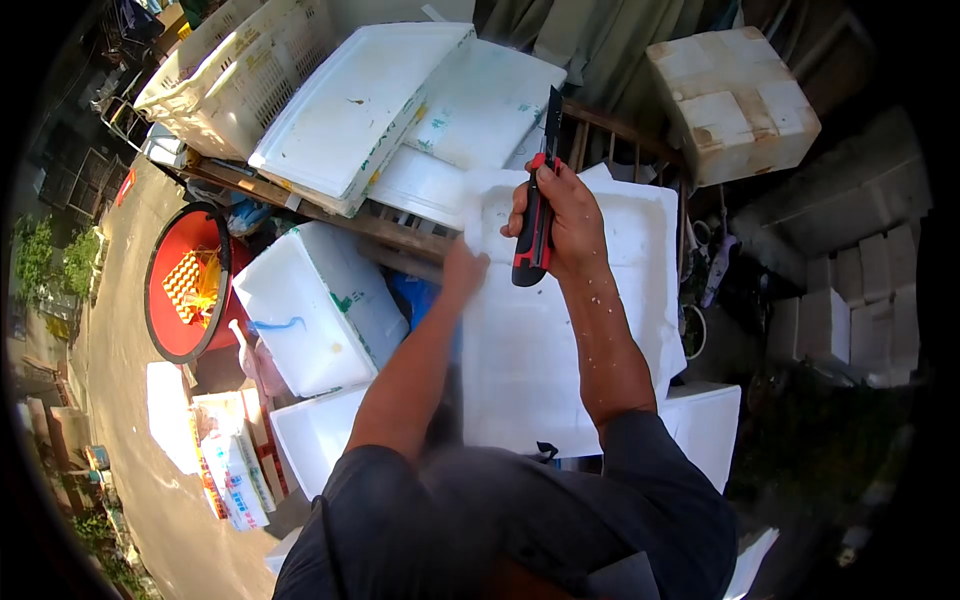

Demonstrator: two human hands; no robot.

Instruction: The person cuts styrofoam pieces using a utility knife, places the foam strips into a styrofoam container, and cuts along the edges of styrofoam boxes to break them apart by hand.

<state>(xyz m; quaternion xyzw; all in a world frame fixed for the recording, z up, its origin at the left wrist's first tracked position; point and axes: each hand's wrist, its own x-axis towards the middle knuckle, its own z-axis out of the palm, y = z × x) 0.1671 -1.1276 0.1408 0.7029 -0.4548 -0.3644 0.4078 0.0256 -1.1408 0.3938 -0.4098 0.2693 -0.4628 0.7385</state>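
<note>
My right hand (562, 215) is closed around a red and black utility knife (533, 225), whose dark blade points up and away from me. Beneath it lies a large white foam box (625, 260), its shallow hollow facing up. My left hand (465, 272) is at the left edge of this box, fingers bent against the rim; whether they pinch it is hard to see. White foam crumbs cling to my right forearm.
Foam lids (350, 110) lie on a wooden rack behind, beside a white plastic crate (240, 85). A taped foam box (735, 105) stands at the back right. At left are a red tub (163, 290) and another foam box (310, 310).
</note>
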